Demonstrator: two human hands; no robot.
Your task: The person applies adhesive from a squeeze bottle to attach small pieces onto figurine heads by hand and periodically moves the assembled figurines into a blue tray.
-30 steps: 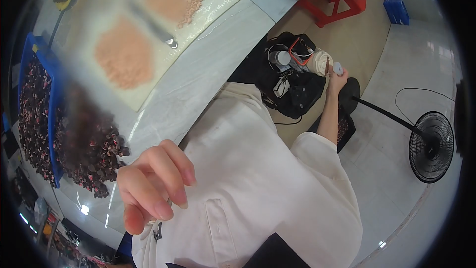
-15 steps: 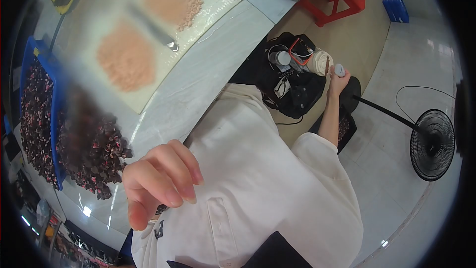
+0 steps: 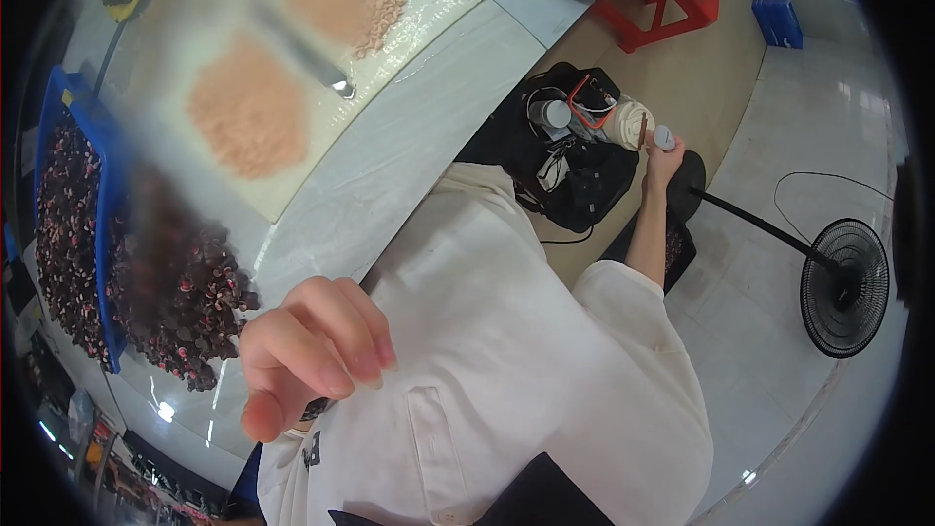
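Note:
Close to the camera, my left hand (image 3: 317, 351) hovers in front of my white shirt, fingers loosely bent and apart, with nothing in it. Beside it on the table lies a heap of dark brown pieces with pink flecks (image 3: 195, 307). My right hand (image 3: 665, 164) reaches down at my side, fingers wrapped round a small object with a round, whitish-grey top (image 3: 664, 136); its body is mostly hidden. Next to that hand, a brown stick-like thing and a white rolled item (image 3: 626, 124) sit on an open black bag (image 3: 594, 185).
A blue crate (image 3: 112, 234) of similar dark pieces stands on the table. Two blurred pinkish piles (image 3: 251, 122) and a metal blade (image 3: 336, 83) lie on a pale sheet (image 3: 390, 49). A red stool (image 3: 672, 10) and black standing fan (image 3: 845, 287) are on the floor.
The view shifts very slightly. My left thumb has moved a little left and up; my right hand keeps its grip on the small object.

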